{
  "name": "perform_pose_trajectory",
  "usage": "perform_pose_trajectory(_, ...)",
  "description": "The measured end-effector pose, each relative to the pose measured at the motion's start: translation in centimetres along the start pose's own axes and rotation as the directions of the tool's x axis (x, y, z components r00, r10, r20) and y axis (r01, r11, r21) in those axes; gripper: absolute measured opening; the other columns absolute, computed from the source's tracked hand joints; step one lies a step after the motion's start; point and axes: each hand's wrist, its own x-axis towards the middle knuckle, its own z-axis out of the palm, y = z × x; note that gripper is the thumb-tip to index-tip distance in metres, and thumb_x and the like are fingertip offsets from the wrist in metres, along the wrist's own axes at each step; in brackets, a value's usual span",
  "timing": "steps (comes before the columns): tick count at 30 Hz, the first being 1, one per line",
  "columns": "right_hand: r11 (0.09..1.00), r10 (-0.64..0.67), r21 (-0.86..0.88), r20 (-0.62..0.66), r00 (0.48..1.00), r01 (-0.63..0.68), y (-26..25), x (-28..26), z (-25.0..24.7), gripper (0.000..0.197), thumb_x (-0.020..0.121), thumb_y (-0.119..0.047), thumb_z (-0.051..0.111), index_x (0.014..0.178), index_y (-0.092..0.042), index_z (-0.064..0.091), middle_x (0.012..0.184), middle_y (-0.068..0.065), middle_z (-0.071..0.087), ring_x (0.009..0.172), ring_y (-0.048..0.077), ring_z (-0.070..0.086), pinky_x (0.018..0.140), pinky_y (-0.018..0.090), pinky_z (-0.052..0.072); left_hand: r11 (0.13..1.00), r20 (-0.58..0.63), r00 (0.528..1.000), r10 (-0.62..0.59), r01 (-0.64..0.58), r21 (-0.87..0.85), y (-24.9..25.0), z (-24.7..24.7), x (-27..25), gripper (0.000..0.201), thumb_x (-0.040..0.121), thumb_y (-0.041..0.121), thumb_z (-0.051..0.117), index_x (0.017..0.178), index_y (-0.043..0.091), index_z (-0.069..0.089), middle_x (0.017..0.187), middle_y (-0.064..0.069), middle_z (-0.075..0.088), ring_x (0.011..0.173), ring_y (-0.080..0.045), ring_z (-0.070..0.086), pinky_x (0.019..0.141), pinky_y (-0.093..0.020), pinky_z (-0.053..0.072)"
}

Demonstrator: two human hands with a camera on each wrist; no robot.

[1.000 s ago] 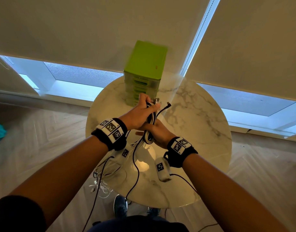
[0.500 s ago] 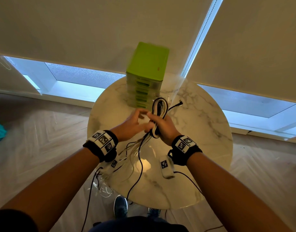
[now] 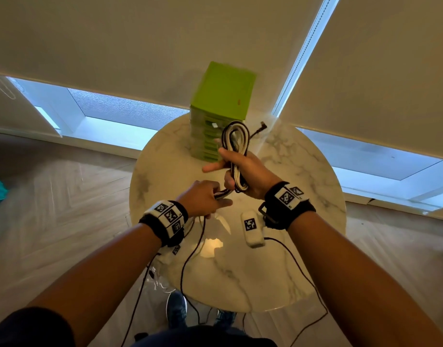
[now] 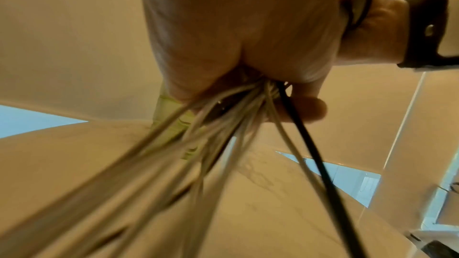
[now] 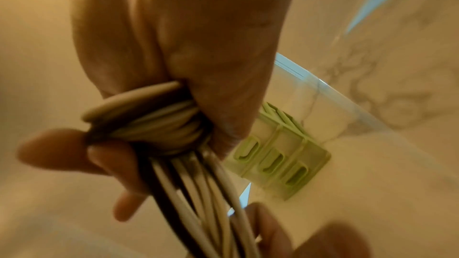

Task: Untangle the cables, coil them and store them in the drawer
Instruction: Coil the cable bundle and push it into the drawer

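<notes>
**Cable coil, held above table**

Right hand [image 3: 243, 171]: fingers curled round the middle of a black-and-white cable coil [image 3: 236, 149], index finger extended leftward. Coil long axis runs away from the person, loop end toward the green drawer unit [image 3: 221, 106].

Left hand [image 3: 205, 199]: fingers closed on the loose strands [image 4: 223, 125] trailing below the coil.

Setting: round marble table [image 3: 303, 171] beneath both hands.

Left hand [image 4: 238, 32] gripping white and black cables [image 4: 250, 113], marble table [image 4: 285, 213] below
</notes>
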Motion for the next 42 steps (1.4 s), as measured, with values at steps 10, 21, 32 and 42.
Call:
perform_pose_trajectory(10,0.942,0.028,-0.332,-0.06,0.998,-0.046,-1.7,-0.9,-2.6,0.024,0.104,-0.029,0.054,0.09,-0.009,0.05,0.101,0.02,0.075,0.039,0.02,0.047,0.041,0.024,0.037,0.998,0.207,0.977,0.055,-0.057,0.001,-0.8,2.6,-1.2,0.015,0.09,0.027,0.065,0.079,0.021,0.056,0.075,0.003,0.065,0.069,-0.013,0.068,0.073,-0.036,0.054)
perform_pose_trajectory(21,0.687,0.311,-0.652,-0.137,0.941,-0.322,1.6,-2.5,-3.9,0.065,0.076,-0.056,0.081,0.099,0.005,0.074,0.063,0.009,0.07,0.047,0.016,0.052,0.048,0.024,0.042,0.942,0.073,0.986,0.149,-0.164,0.294,2.4,-2.3,0.2,0.019,0.078,0.029,0.082,0.089,0.022,0.068,0.085,0.005,0.065,0.076,-0.01,0.058,0.065,-0.026,0.044)
perform_pose_trajectory(32,0.799,0.242,-0.518,-0.187,0.952,-0.305,3.2,-3.6,-3.3,0.006,0.078,-0.001,0.071,0.084,0.001,0.07,0.081,0.027,0.071,0.047,0.02,0.054,0.048,0.026,0.05,0.918,-0.164,0.929,0.331,-0.276,0.286,-0.1,-1.3,-0.7,0.008,0.092,0.038,0.067,0.094,0.032,0.063,0.087,0.009,0.067,0.075,-0.008,0.06,0.066,-0.023,0.044)
perform_pose_trajectory(42,0.82,0.297,-0.47,-0.14,0.944,-0.328,4.0,-2.9,-2.5,0.013,0.083,-0.012,0.069,0.092,-0.002,0.072,0.089,0.017,0.077,0.078,0.021,0.073,0.073,0.031,0.059,0.966,-0.185,0.953,0.239,-0.215,0.142,-0.5,-1.1,-0.5,0.007,0.098,0.03,0.057,0.102,0.025,0.054,0.084,0.004,0.066,0.073,-0.011,0.06,0.063,-0.031,0.043)
